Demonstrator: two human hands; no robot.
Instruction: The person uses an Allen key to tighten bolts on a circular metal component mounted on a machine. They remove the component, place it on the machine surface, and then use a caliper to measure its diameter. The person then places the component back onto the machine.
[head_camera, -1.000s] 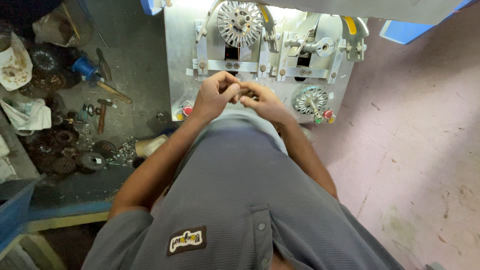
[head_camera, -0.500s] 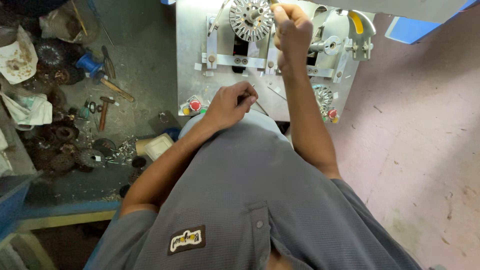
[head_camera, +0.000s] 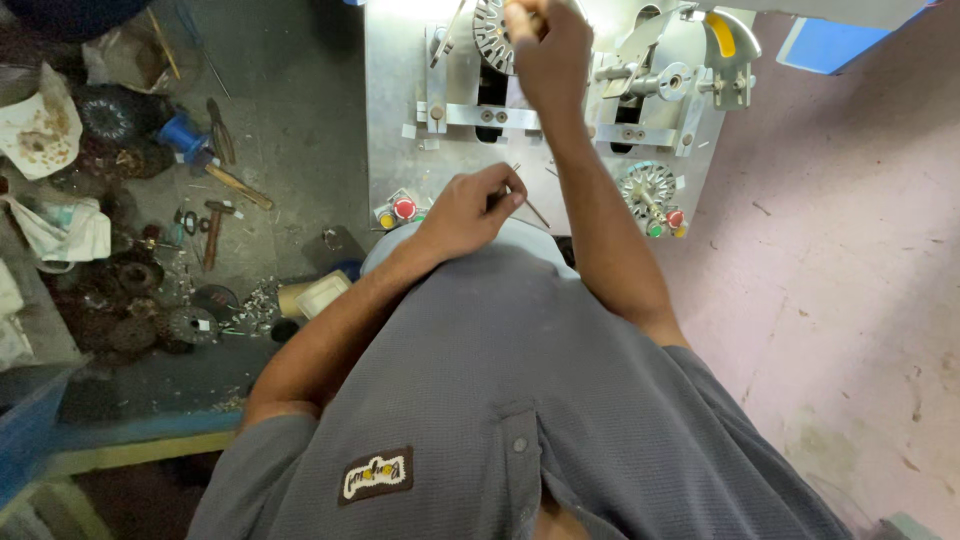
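Pink concrete floor (head_camera: 850, 300) right of your metal winding machine (head_camera: 400, 120); cluttered counter (head_camera: 290, 130) left. Your left hand (head_camera: 468, 208) pinches a thin rod (head_camera: 530, 205). Right hand (head_camera: 548, 50) closes on the slotted round core (head_camera: 490, 35), top cut off.

- Straight ahead of the person stands the metal machine plate (head_camera: 400, 90).
- Toothed wheel (head_camera: 492, 32) sits at the plate's top edge; the right hand (head_camera: 548, 50) is on it.
- Left hand (head_camera: 468, 208) is lower down, at the plate's near edge, just right of the round push buttons (head_camera: 398, 210).
- A second toothed wheel (head_camera: 646, 186) lies right of the forearm.
- Off left, a hammer (head_camera: 212, 228) and scattered parts (head_camera: 150, 300) lie on the floor (head_camera: 290, 130).
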